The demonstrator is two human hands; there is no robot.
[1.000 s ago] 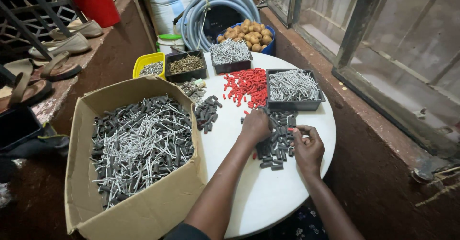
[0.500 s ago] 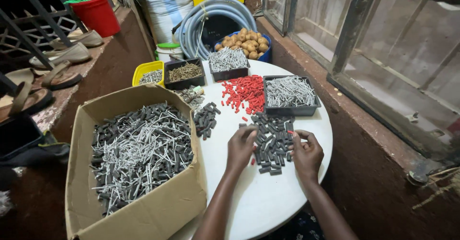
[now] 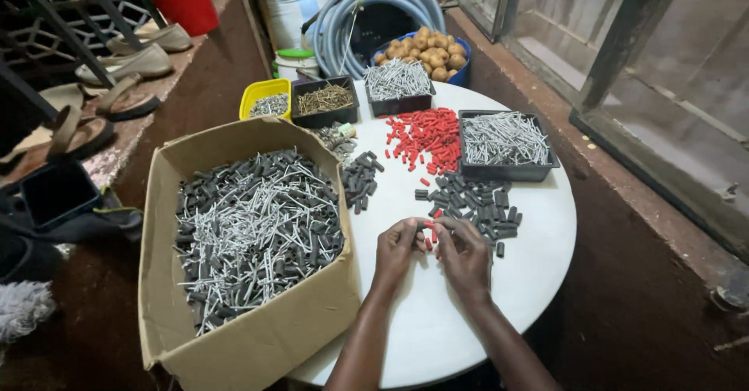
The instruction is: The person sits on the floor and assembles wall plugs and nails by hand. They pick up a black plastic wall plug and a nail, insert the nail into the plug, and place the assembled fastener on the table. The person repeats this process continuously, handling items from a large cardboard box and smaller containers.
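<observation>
On the round white worktop (image 3: 468, 313), beside the cardboard box (image 3: 250, 313) of grey plugs and nails, left hand (image 3: 396, 249) and right hand (image 3: 462, 252) pinch small red plugs (image 3: 428, 225).

Left hand (image 3: 399, 247): a second ago it lay on top of the grey plug pile (image 3: 472, 204); now it has drawn back toward the near edge of the worktop (image 3: 538, 282), off the pile, fingers curled.
Right hand (image 3: 462, 252): it has pulled back from the pile's right side and come in to meet the left one, fingertips touching.
Grip: both hands were spread flat over the plugs; now they pinch a small red piece (image 3: 428, 225) together between the fingertips.
Grey plug pile: covered before, it now lies open to view.
</observation>
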